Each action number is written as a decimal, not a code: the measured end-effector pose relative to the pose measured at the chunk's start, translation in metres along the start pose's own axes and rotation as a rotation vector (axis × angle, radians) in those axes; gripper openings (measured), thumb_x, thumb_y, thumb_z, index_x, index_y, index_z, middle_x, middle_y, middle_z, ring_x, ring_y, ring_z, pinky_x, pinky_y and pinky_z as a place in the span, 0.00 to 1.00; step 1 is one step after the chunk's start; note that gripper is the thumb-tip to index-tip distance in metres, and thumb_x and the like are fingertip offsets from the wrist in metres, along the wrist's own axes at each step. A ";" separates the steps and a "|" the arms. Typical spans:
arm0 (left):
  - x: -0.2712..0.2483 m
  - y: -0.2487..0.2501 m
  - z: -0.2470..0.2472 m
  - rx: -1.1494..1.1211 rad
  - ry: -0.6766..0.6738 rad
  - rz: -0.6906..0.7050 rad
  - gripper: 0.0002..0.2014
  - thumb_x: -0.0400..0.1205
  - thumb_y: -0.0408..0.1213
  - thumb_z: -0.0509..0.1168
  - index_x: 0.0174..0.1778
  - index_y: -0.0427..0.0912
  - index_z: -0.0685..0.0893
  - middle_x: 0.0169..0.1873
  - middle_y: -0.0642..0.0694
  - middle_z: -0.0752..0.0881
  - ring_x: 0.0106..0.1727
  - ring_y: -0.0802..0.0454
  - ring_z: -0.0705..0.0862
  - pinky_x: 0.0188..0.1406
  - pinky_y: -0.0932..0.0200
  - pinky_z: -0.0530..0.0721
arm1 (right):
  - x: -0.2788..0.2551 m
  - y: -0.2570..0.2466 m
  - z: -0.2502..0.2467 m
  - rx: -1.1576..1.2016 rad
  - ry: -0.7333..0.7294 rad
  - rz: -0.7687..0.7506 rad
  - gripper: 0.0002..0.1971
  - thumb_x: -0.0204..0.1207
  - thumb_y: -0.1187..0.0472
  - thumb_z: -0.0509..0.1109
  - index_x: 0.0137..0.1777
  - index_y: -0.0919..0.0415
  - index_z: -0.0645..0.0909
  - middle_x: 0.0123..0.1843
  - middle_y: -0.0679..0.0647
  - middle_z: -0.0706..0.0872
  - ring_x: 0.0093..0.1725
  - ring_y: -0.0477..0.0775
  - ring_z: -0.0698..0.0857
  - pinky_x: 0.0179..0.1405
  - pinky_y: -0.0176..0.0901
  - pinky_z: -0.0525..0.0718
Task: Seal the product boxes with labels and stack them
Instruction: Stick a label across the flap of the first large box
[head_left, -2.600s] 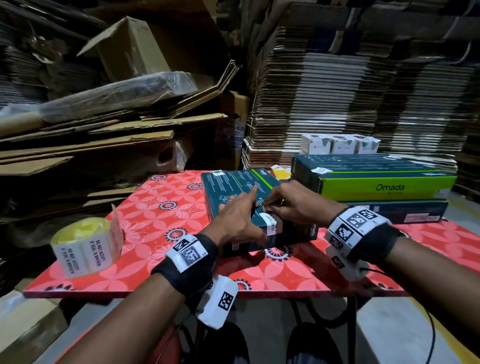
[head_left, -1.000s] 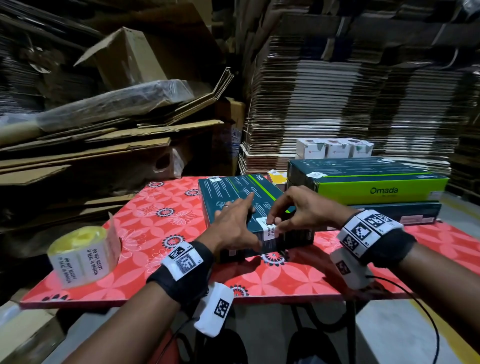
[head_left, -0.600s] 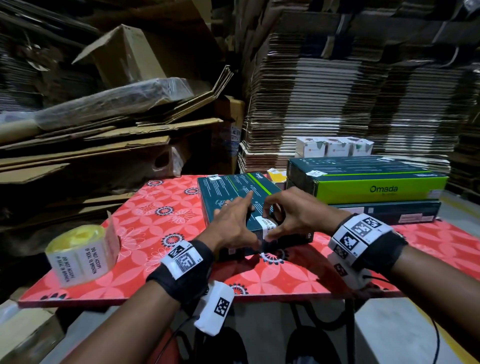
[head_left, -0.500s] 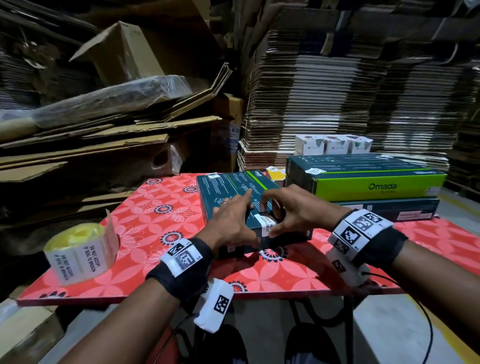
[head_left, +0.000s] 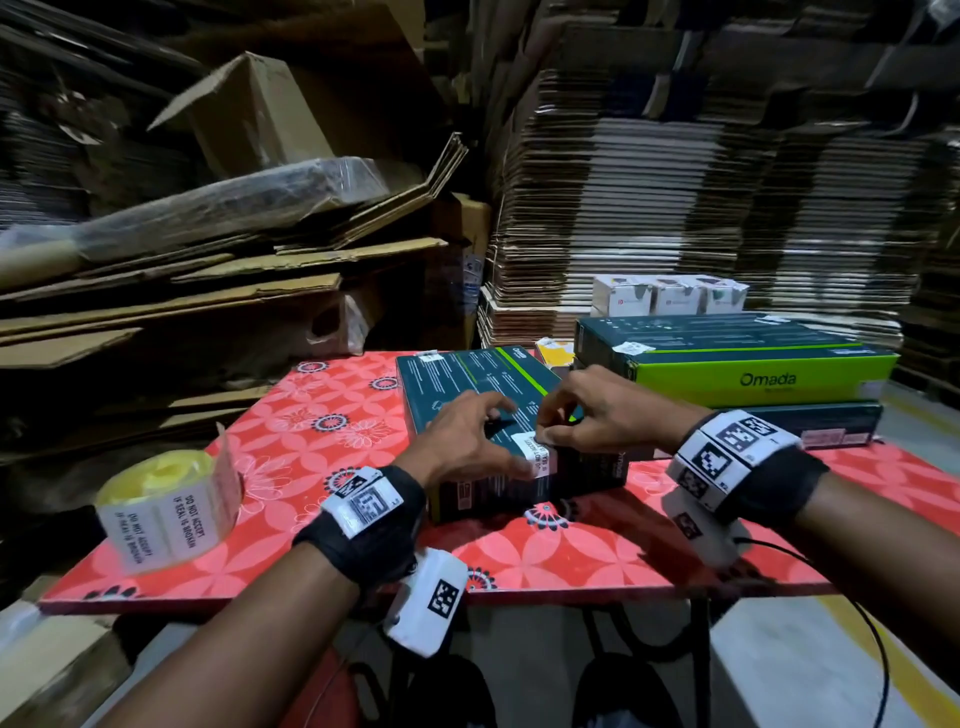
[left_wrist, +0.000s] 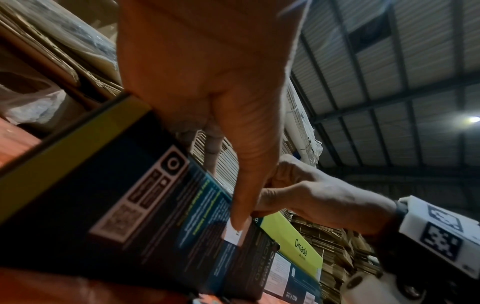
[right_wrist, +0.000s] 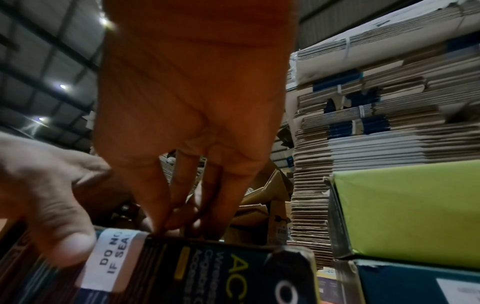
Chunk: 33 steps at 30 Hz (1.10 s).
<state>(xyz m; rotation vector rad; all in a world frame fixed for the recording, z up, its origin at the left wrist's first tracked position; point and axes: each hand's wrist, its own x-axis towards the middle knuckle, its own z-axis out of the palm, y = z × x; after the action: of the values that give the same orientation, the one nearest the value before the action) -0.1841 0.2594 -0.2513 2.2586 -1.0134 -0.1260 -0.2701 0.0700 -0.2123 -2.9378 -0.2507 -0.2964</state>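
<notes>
The label roll sits at the table's near-left. The left hand presses the seal label with its thumb onto the dark product box at centre. The right hand presses bunched fingertips on the box's edge. Stacked Omada boxes lie right.

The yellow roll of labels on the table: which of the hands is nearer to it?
Left. The left hand rests on the dark box, with the label roll off to its left. The right hand is on the box's far side.
</notes>
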 end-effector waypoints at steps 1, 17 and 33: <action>-0.001 0.000 -0.002 -0.012 0.001 0.008 0.30 0.66 0.49 0.85 0.64 0.51 0.84 0.65 0.47 0.78 0.70 0.46 0.78 0.70 0.42 0.79 | 0.002 0.000 0.001 -0.017 0.000 0.013 0.07 0.78 0.54 0.75 0.50 0.52 0.93 0.41 0.50 0.92 0.43 0.50 0.88 0.45 0.45 0.86; -0.002 -0.007 0.003 0.107 0.020 0.067 0.25 0.70 0.51 0.81 0.64 0.59 0.88 0.63 0.53 0.78 0.68 0.53 0.75 0.72 0.43 0.77 | 0.015 0.010 0.001 -0.007 0.013 0.114 0.10 0.83 0.48 0.72 0.55 0.51 0.91 0.43 0.48 0.87 0.45 0.49 0.84 0.42 0.39 0.76; 0.006 0.008 -0.002 0.076 0.138 -0.039 0.19 0.56 0.45 0.89 0.33 0.38 0.91 0.37 0.51 0.92 0.44 0.60 0.89 0.41 0.55 0.91 | 0.002 0.006 0.006 0.126 -0.060 0.046 0.09 0.82 0.53 0.73 0.56 0.41 0.92 0.47 0.40 0.94 0.50 0.40 0.90 0.56 0.47 0.87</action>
<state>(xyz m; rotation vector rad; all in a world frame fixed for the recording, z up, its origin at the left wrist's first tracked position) -0.1840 0.2522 -0.2436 2.3214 -0.9157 0.0520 -0.2659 0.0652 -0.2188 -2.8264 -0.2024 -0.1795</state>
